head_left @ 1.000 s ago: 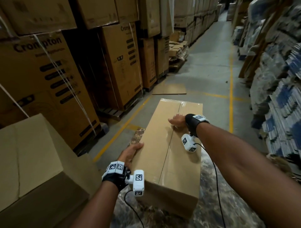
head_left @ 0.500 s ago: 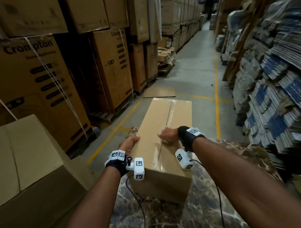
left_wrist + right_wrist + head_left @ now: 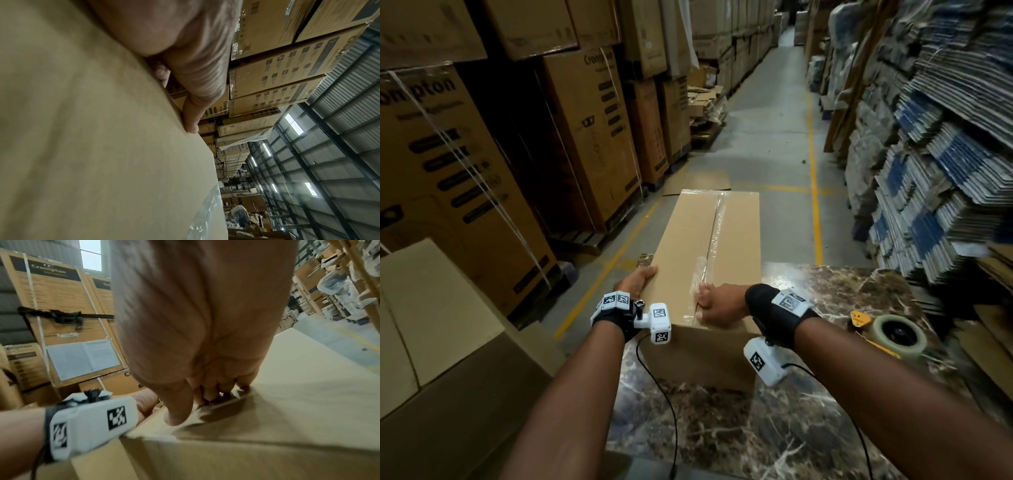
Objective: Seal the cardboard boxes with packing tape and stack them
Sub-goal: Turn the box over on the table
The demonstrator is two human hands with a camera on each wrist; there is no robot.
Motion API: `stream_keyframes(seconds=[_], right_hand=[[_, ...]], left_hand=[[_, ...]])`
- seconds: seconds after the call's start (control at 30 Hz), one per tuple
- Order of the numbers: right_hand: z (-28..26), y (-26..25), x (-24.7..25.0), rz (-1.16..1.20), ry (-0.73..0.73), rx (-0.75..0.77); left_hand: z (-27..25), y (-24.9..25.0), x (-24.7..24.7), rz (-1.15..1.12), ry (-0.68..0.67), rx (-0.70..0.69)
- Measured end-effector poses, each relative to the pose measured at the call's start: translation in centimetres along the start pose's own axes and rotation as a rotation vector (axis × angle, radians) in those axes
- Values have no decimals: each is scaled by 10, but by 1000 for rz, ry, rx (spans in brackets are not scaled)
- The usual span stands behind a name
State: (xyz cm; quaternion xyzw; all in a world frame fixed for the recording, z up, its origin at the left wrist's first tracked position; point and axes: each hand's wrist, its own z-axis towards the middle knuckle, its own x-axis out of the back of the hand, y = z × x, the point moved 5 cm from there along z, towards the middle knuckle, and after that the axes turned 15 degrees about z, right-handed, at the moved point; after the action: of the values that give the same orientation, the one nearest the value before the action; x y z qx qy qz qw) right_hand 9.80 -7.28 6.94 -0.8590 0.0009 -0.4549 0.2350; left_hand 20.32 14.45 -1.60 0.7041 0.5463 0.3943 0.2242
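"Crompton" on stacked cartons, "LG" on distant cartons

Both forearms reach forward from the lower edge of the head view toward 12 o'clock, each wrist wrapped in a black band carrying white marker-tagged camera blocks. The left hand lies at about 9 o'clock of the right one, its palm against the left side of the cardboard box, fingers straight along the top edge. The right hand rests palm down on the near end of the box top, fingers bent, thumb and fingertips pressing on the clear tape over the seam.
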Motion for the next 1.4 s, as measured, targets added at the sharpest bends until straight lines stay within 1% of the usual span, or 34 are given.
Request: stream_keyframes(seconds=[0.03, 0.1, 0.2, 0.23, 0.27, 0.3, 0.33, 0.4, 0.43, 0.5, 0.6, 0.67, 0.77, 0.87, 0.97, 1.03, 1.13, 1.23, 1.33, 1.4], right_hand=[[-4, -2, -2, -15, 6, 20], [-8, -3, -5, -34, 17, 48], [-13, -3, -10, -70, 42, 82], [-14, -3, -11, -78, 57, 96], [-15, -2, -13, -86, 71, 111], [-17, -1, -15, -92, 83, 126], [-19, 0, -18, -92, 96, 139], [-23, 2, -22, -60, 148, 167], [-24, 4, -25, -30, 177, 174], [-25, 9, -30, 43, 239, 170], [-29, 16, -39, 116, 318, 185], [-32, 18, -47, 110, 354, 210], [-36, 26, -58, 50, 453, 180], [-38, 34, -70, -20, 537, 149], [-38, 39, -75, -69, 593, 161], [-36, 42, -77, -42, 622, 173], [-36, 50, -83, 22, 683, 191], [-44, 59, -88, 111, 749, 264], [-60, 73, -93, 182, 835, 353], [-70, 94, -98, 239, 850, 336]], left_hand=[[-25, 8, -3, 1, 14, -20], [-39, 11, -5, 12, 12, -55], [-21, 3, 11, 40, 120, -48], [-24, 3, 12, 103, 133, -70], [-40, 8, 9, 183, 137, -113], [-63, 15, 3, 260, 148, -173], [-76, 22, -2, 328, 157, -264], [-91, 23, -9, 460, 177, -395], [-100, 21, -13, 525, 187, -435], [-106, 13, -18, 664, 240, -465], [-113, 1, -28, 825, 272, -531], [-117, -7, -32, 929, 288, -537], [-126, -16, -36, 1027, 317, -555], [-130, -28, -38, 1067, 339, -589], [-136, -37, -39, 1095, 344, -644], [-140, -40, -40, 1124, 367, -670], [-140, -40, -40, 1131, 406, -670], [-139, -40, -42, 1174, 420, -676], [-140, -42, -43, 1185, 451, -645], [-141, -43, -45, 1189, 445, -615]])
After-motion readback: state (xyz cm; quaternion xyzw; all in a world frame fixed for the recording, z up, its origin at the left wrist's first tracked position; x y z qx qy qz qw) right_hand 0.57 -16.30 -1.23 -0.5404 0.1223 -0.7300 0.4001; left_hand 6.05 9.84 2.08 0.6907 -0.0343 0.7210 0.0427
